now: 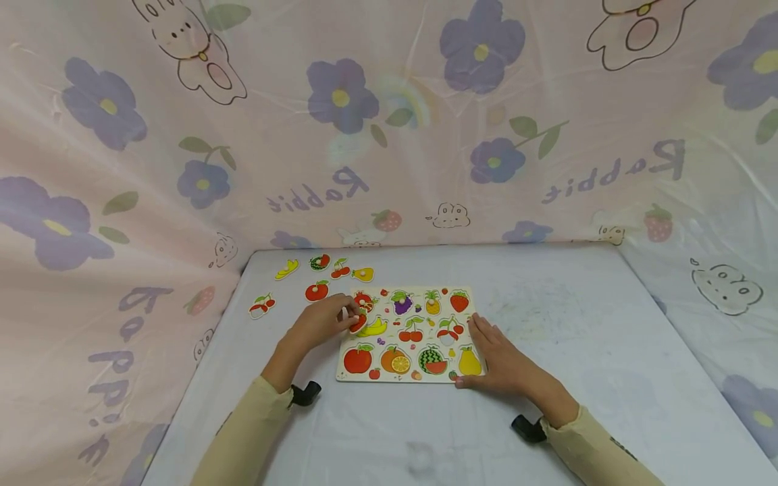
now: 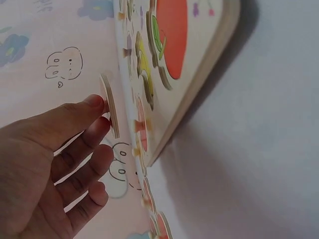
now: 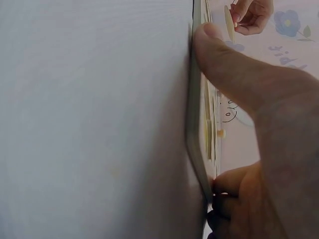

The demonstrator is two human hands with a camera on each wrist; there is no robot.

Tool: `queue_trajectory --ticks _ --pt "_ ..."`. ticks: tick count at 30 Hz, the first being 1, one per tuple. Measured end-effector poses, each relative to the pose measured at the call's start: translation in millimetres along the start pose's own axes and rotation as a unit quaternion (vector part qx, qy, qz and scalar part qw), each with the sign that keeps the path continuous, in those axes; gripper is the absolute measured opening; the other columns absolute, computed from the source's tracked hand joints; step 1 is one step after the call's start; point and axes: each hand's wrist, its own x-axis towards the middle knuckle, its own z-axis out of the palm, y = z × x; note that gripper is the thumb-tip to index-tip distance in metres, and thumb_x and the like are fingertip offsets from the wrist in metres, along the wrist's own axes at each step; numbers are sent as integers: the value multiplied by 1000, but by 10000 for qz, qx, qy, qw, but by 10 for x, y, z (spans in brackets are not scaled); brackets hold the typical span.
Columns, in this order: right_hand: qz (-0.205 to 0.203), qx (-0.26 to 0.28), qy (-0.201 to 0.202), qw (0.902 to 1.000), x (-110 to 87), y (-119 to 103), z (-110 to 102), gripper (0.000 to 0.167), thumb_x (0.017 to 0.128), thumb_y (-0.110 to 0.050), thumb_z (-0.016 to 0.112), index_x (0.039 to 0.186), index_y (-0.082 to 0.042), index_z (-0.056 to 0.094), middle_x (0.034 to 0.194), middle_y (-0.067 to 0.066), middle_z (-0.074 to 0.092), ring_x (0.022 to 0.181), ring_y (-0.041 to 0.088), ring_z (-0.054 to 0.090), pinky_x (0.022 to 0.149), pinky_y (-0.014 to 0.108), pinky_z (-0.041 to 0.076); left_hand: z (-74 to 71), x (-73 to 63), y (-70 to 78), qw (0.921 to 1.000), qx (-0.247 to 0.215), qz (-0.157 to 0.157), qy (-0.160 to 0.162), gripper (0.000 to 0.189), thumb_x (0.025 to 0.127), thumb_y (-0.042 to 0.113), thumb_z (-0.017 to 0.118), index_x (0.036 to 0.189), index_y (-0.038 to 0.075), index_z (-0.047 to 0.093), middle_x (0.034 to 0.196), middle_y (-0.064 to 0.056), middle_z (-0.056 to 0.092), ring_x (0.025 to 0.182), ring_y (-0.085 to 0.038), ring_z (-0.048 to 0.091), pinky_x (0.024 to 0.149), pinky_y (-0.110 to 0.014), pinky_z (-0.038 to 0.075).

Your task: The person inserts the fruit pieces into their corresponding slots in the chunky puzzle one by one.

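Observation:
My left hand [image 1: 325, 317] pinches a red puzzle piece [image 1: 358, 324], apparently a strawberry, between thumb and fingertips. In the left wrist view the piece [image 2: 110, 105] is seen edge-on, held apart from the wooden fruit puzzle board [image 2: 192, 84]. My right hand [image 1: 507, 361] lies against the near right corner of the board [image 1: 389, 379], fingers stretched along its right side and thumb at its front edge. On the board's top row sit knobbed grapes [image 1: 402, 303] and pineapple [image 1: 432, 303] pieces. A strawberry picture [image 1: 459, 302] is at the row's right end.
Loose pieces lie behind and left of the board: bananas [image 1: 287, 270], watermelon [image 1: 319, 262], cherries [image 1: 340, 269], pear [image 1: 363, 274], apple [image 1: 317, 291] and a red-and-white fruit pair [image 1: 262, 306]. A patterned curtain [image 1: 413, 148] rises behind the white table [image 1: 577, 324].

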Motion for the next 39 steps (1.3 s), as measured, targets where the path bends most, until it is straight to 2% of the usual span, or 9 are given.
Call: queue_trajectory --ticks 7,13,23,30,39 --pt "-16 -13 21 10000 -1 11 9 134 80 -71 84 167 7 20 177 25 15 163 43 18 128 61 17 5 90 84 9996 28 272 54 13 100 28 79 107 21 71 97 9 66 84 -13 57 73 -29 51" --pt "63 -23 -30 10000 -1 14 19 135 79 -74 82 168 6 19 177 24 14 163 43 17 129 60 17 21 191 151 9989 67 445 99 14 100 28 80 109 19 74 98 6 70 86 -14 61 79 -31 55" --pt "85 2 -13 10000 -5 4 15 134 79 -72 83 168 5 19 177 23 14 163 43 17 129 59 18 93 375 260 9989 -98 452 1 13 102 29 78 109 20 74 102 6 71 89 -13 62 85 -33 56" --pt "88 40 -28 9999 -7 -8 6 133 79 -71 84 168 5 19 177 23 14 163 43 17 129 59 18 129 485 297 9987 -320 384 -82 12 103 31 76 110 21 73 100 9 71 86 -13 60 77 -30 54" --pt "49 21 -26 10000 -4 -15 0 133 80 -70 84 167 6 19 177 23 14 163 42 17 129 60 17 202 606 356 9961 -751 462 -92 12 104 30 75 109 20 74 103 8 71 88 -16 61 78 -32 53"
